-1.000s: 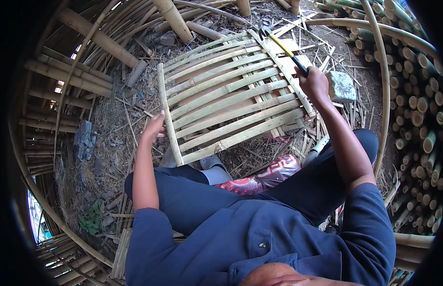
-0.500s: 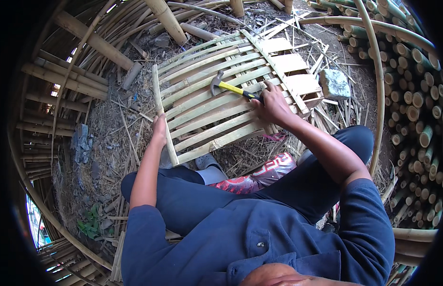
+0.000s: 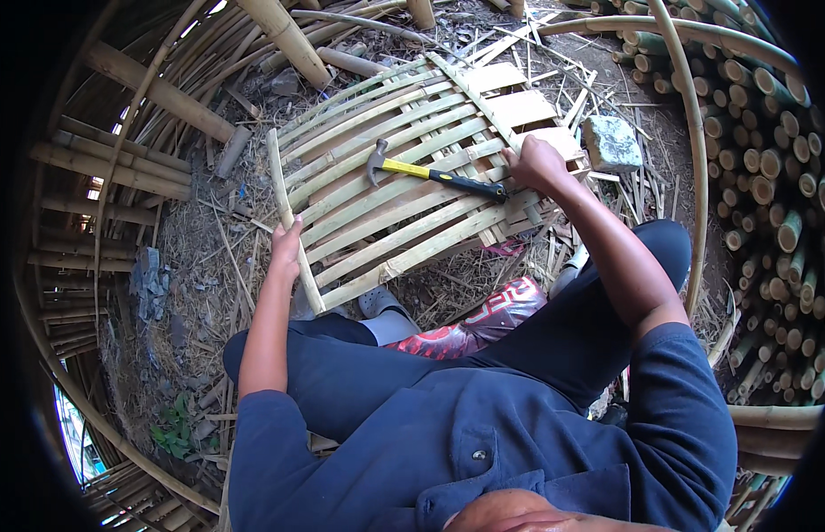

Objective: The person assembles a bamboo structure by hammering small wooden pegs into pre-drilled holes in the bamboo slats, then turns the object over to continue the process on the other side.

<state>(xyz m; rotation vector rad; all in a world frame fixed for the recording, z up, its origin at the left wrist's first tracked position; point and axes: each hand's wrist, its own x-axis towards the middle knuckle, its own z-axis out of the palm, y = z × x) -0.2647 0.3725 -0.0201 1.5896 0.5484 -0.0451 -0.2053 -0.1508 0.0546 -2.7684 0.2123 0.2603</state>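
Observation:
A slatted bamboo panel [image 3: 377,208] lies in front of me, its long strips joined by a crosspiece at each end. My left hand [image 3: 286,244] is wrapped round the left end piece [image 3: 281,182]. My right hand [image 3: 538,166] is closed round the right crosspiece [image 3: 470,93], near its lower end. A claw hammer [image 3: 430,175] with a yellow and black handle rests on the slats. Its head points left, and its grip end lies just beside my right hand, apart from the fingers.
Flat pale boards [image 3: 525,108] show beneath the panel's right end, with a rough stone block [image 3: 612,144] beside them. Cut bamboo poles [image 3: 763,177] are stacked at the right. A red printed sack [image 3: 492,319] lies between my legs. Bamboo scraps litter the ground.
My right hand has let go of the hammer, which now lies on the slats, and has moved right to the crosspiece. My left hand still holds the left end piece.

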